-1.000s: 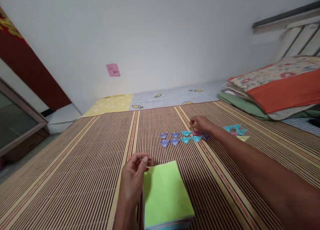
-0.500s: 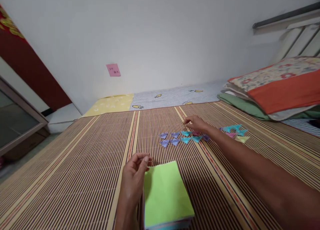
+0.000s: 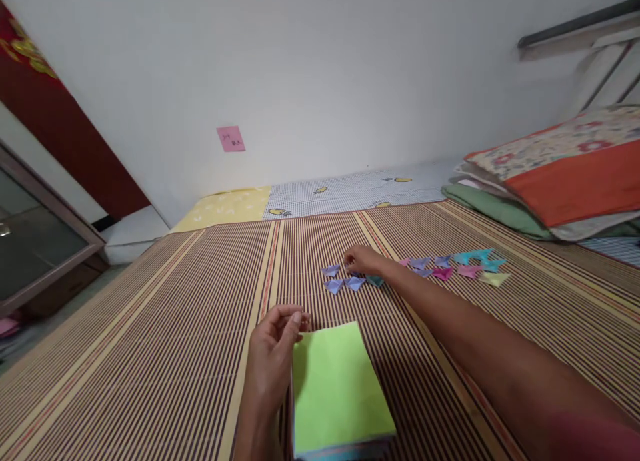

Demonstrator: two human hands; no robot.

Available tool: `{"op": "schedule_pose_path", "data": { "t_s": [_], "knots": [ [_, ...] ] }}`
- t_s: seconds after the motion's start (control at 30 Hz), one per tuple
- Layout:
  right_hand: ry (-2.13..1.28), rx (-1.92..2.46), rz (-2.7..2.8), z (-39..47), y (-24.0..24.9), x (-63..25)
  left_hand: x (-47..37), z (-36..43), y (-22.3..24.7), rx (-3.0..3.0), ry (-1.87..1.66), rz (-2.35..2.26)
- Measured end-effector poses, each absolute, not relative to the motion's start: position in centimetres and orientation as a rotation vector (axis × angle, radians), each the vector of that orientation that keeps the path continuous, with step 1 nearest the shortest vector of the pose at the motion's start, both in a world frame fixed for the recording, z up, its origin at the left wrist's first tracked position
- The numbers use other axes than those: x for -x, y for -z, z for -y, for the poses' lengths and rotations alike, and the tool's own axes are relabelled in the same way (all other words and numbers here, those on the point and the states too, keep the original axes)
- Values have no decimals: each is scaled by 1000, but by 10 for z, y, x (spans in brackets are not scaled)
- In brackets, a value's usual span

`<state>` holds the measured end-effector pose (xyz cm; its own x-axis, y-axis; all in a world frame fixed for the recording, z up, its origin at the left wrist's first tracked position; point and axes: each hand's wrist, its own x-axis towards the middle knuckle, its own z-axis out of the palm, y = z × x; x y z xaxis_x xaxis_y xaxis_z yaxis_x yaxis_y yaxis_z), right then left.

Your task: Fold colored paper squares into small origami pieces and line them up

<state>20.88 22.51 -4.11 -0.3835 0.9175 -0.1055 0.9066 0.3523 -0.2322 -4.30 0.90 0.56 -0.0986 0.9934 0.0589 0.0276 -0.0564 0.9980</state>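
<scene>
My right hand (image 3: pixel 365 259) reaches over rows of small folded paper pieces, its fingers bent down and closed on a purple folded paper piece (image 3: pixel 355 273) in the back row. The hand and forearm hide some pieces around it. To its left lie a purple piece (image 3: pixel 331 270) and, in the front row, two more purple ones (image 3: pixel 334 285). A teal piece (image 3: pixel 375 281) shows under the wrist. My left hand (image 3: pixel 275 344), loosely curled with nothing visible in it, rests at the far left corner of a stack of square paper (image 3: pixel 340 387) with a lime-green top sheet.
More folded pieces in purple, pink, teal and yellow (image 3: pixel 495 279) lie right of my forearm on the striped mat (image 3: pixel 175 354). Folded bedding (image 3: pixel 575 174) is piled at the right by the wall. A pink note (image 3: pixel 231 139) is stuck to the wall.
My right hand has moved left and a little nearer along the rows, uncovering pieces on the right. My left hand stays by the stack. The view has shifted slightly.
</scene>
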Motion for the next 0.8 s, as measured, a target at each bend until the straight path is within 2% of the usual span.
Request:
{"op": "schedule_pose_path", "data": {
  "t_s": [0.5, 0.8],
  "knots": [
    [-283, 1646, 2575, -218, 33, -213, 42, -12, -4, -1221, -1310, -1283],
    [-167, 1586, 2626, -220, 34, -182, 45, -11, -1, -1250, -1280, -1270]
  ]
}}
